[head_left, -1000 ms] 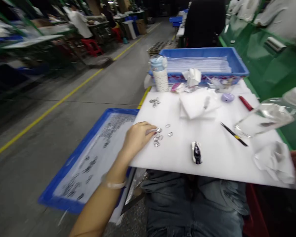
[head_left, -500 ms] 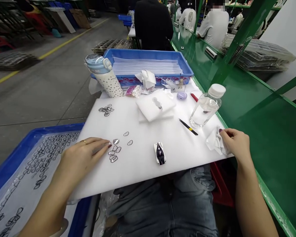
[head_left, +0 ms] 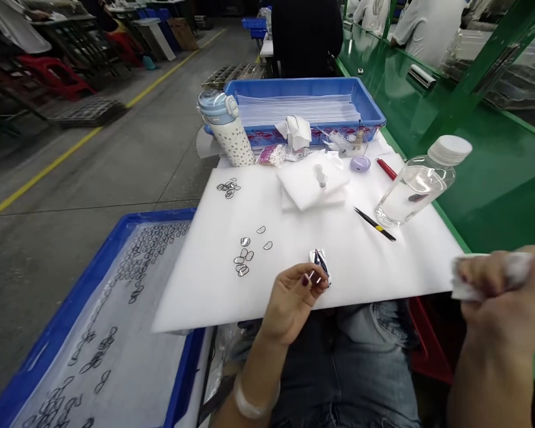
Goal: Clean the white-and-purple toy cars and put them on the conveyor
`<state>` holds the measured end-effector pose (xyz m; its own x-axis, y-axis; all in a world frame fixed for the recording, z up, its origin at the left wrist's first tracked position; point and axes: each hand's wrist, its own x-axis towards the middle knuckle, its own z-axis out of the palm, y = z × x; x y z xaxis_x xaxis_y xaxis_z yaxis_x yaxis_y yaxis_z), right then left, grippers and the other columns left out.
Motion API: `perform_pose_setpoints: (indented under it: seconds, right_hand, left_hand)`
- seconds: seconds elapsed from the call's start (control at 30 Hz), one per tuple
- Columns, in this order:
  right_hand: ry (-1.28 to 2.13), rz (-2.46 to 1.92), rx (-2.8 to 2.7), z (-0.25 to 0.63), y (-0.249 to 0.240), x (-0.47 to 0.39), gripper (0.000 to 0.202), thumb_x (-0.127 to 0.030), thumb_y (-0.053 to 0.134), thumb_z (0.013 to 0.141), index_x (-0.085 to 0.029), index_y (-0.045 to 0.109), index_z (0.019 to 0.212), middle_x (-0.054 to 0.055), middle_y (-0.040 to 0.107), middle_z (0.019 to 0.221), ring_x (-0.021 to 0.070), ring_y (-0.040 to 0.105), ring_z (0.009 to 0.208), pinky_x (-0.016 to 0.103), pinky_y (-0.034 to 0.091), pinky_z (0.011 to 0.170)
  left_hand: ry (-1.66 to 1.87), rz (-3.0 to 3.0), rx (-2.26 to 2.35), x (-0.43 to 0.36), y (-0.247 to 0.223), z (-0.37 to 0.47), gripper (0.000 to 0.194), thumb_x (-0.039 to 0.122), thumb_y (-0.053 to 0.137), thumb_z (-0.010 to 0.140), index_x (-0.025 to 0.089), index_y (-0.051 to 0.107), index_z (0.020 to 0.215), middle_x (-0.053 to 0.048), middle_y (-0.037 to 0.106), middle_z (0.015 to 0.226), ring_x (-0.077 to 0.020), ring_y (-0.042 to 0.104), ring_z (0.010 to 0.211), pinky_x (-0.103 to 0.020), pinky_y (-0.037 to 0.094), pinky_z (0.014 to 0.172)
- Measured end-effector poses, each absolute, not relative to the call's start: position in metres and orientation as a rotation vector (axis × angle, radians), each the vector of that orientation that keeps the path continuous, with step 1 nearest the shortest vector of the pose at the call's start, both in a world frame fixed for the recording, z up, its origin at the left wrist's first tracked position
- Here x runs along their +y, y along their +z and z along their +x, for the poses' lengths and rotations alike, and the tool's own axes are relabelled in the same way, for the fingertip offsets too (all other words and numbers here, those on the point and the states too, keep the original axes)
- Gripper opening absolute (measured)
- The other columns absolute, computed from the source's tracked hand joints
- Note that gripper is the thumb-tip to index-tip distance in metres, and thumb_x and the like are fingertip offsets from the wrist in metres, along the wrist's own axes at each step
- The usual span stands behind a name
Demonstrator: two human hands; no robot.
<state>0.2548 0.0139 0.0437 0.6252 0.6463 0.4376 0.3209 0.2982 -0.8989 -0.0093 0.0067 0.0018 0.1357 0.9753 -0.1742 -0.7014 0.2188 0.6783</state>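
Note:
My left hand (head_left: 294,300) is raised over the front edge of the white foam sheet (head_left: 209,297), pinching a small clear piece with a dark rim between thumb and fingers. Behind its fingertips, partly covered, is a small white and black toy car (head_left: 320,259). My right hand (head_left: 503,291), smeared by motion, is closed round a crumpled white tissue (head_left: 466,291) at the far right. Several dark-rimmed clear pieces (head_left: 248,255) lie left of my left hand. Another small pile of them (head_left: 229,188) lies farther back on the foam.
Black tweezers (head_left: 374,223) lie beside a clear bottle (head_left: 417,184). Stacked foam pads (head_left: 312,178), a spotted tumbler (head_left: 232,134) and a blue bin (head_left: 303,86) stand behind. A blue tray (head_left: 102,235) of rimmed pieces is at the left. People sit farther back.
My left hand has moved right from the loose pieces to in front of the toy car. My right hand has lifted the tissue off the foam and moved right. The view has swung left.

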Motion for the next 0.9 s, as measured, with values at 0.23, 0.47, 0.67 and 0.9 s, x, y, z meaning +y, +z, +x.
perform_pose_setpoints:
  seconds: [0.23, 0.47, 0.67, 0.9]
  right_hand:
    - [0.292, -0.904, -1.789, 0.156, 0.037, 0.006, 0.014, -0.009, 0.069, 0.085, -0.020, 0.069, 0.095, 0.001, 0.066, 0.071, 0.0118, 0.061, 0.056, 0.022, 0.050, 0.048]
    - [0.087, -0.810, -2.019, 0.136, 0.034, 0.011, 0.015, -0.014, 0.059, 0.091, -0.017, 0.071, 0.099, 0.007, 0.064, 0.090, 0.0118, 0.063, 0.068, 0.022, 0.053, 0.054]
    - [-0.057, -0.859, -2.149, 0.155, 0.050, 0.007, 0.010, -0.015, 0.062, 0.090, -0.017, 0.068, 0.098, 0.005, 0.063, 0.086, 0.0092, 0.056, 0.059, 0.022, 0.047, 0.050]
    - [-0.008, -0.810, -2.142, 0.139, 0.048, 0.010, 0.016, -0.016, 0.054, 0.094, -0.015, 0.070, 0.095, 0.005, 0.063, 0.082, 0.0112, 0.058, 0.061, 0.023, 0.048, 0.050]
  left_hand:
    - [1.242, 0.431, 0.638, 0.004, -0.006, -0.012, 0.026, 0.037, 0.093, 0.061, 0.020, 0.080, 0.076, -0.004, 0.076, 0.073, -0.0084, 0.068, 0.062, -0.015, 0.057, 0.066]
    - [1.305, 0.430, 0.735, 0.001, -0.007, -0.008, 0.029, 0.040, 0.094, 0.056, 0.021, 0.079, 0.072, -0.001, 0.074, 0.067, -0.0090, 0.066, 0.060, -0.017, 0.057, 0.063]
    - [1.304, 0.438, 0.700, 0.000, -0.004, -0.007, 0.026, 0.035, 0.096, 0.054, 0.021, 0.079, 0.068, -0.002, 0.075, 0.065, -0.0096, 0.068, 0.056, -0.016, 0.057, 0.057]
    - [1.316, 0.452, 0.720, 0.000, -0.003, -0.008, 0.025, 0.035, 0.095, 0.055, 0.021, 0.078, 0.066, 0.000, 0.072, 0.060, -0.0088, 0.065, 0.054, -0.018, 0.058, 0.059]
